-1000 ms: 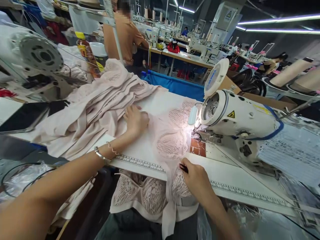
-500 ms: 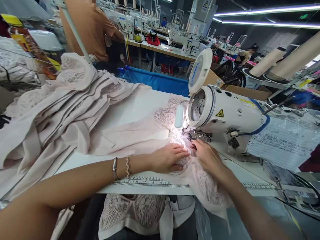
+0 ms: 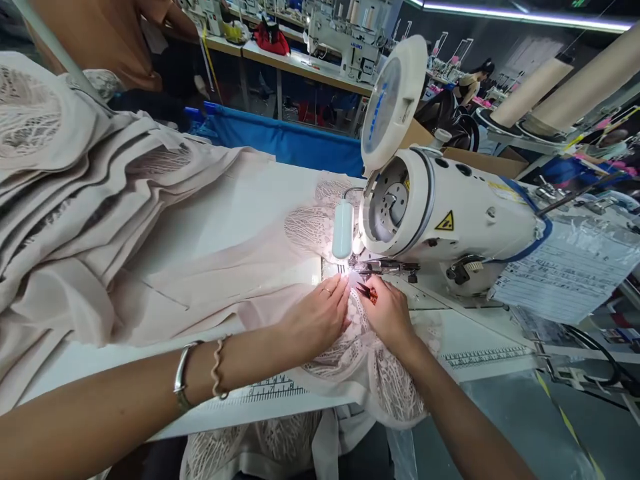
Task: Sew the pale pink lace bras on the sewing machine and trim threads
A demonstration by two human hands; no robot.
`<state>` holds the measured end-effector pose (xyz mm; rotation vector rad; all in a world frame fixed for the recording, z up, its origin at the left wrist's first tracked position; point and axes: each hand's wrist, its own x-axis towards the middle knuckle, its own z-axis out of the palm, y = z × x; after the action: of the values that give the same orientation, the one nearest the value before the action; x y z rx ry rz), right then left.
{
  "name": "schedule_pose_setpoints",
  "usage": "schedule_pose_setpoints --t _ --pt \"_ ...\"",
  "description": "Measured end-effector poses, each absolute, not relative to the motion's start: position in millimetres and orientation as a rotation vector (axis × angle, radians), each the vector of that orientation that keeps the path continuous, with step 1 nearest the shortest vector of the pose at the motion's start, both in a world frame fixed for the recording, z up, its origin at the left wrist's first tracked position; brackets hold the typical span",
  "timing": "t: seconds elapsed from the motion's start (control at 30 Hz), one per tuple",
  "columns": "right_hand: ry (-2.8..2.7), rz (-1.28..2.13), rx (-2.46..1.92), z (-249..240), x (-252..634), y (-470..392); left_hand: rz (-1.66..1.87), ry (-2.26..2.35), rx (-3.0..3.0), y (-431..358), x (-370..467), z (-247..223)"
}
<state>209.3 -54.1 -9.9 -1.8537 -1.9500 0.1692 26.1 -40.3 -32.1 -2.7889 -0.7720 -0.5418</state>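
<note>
A pale pink lace bra [image 3: 397, 390] lies under the sewing machine [image 3: 450, 207], one cup hanging over the table's front edge. My left hand [image 3: 317, 317] wears a ring, and its fingers are pressed together on the bra's edge just before the needle area. Close beside it, my right hand [image 3: 390, 313] is closed around small thread snips [image 3: 366, 291], whose dark blades point left toward the left fingertips. A bright light from the pale lamp [image 3: 343, 230] washes out the stitching spot. More of the lace fabric [image 3: 310, 227] stretches behind the needle to the left.
A heap of pale pink bra pieces [image 3: 115, 193] covers the table's left side. Along the front edge runs a printed ruler [image 3: 270, 390]. Another bra [image 3: 280, 443] rests on my lap. Thread cones [image 3: 530, 93] stand at the right, and a person [image 3: 105, 40] is at the back left.
Both hands have drawn closer together at the needle area, and the snips now show in my right hand. The bra has shifted, with its band edge exposed. My view has tilted down.
</note>
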Motion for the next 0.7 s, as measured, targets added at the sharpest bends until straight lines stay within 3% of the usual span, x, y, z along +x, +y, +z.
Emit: schedule_pose_setpoints --t 0.4,0.7 --pt "-2.109 -0.039 -1.875 -21.8 205.9 -52.9 -0.514 -0.685 -2.849 -30.6 24.0 -19.5" --pt "-2.281 -0.283 -1.564 -19.9 206.4 -54.7 -0.511 -0.718 -2.991 -22.4 19.8 -12.5"
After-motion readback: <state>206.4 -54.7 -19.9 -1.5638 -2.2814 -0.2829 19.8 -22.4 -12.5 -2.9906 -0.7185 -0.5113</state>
